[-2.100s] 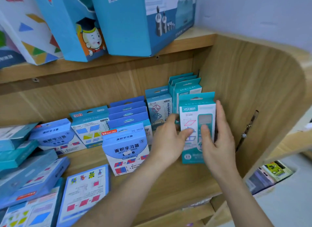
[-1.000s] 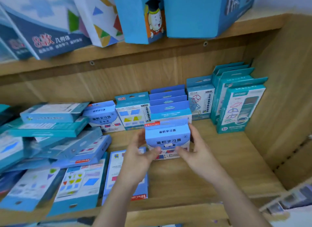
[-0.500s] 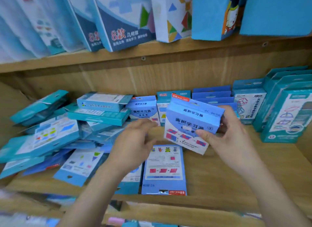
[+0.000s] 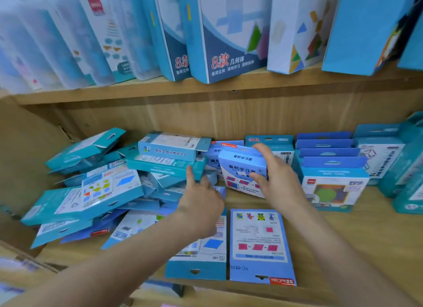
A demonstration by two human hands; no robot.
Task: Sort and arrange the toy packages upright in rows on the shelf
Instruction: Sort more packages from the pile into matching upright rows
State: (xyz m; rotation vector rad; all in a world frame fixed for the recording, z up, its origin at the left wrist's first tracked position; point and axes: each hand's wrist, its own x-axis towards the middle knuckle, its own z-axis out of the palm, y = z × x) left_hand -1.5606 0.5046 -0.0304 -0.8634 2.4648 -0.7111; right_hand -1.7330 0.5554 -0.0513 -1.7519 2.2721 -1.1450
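My right hand [image 4: 278, 178] grips a light blue toy package [image 4: 240, 167] by its right side, holding it upright near the back of the wooden shelf [image 4: 366, 238]. My left hand [image 4: 199, 203] reaches toward a messy pile of teal and blue packages [image 4: 103, 187] on the left, its fingers relaxed and touching the edge of a teal box [image 4: 164, 167]. Upright rows of blue packages [image 4: 329, 165] and teal packages [image 4: 402, 169] stand at the right. Two packages lie flat at the front, one blue [image 4: 258, 245].
The upper shelf [image 4: 229, 89] carries large upright boxes [image 4: 229, 32]. The shelf's left side wall [image 4: 27, 146] bounds the pile. Bare wood shows at the front right of the shelf.
The view has swung left. My right hand has carried the light blue package left and back, standing it up. My left hand has reached further toward the pile.
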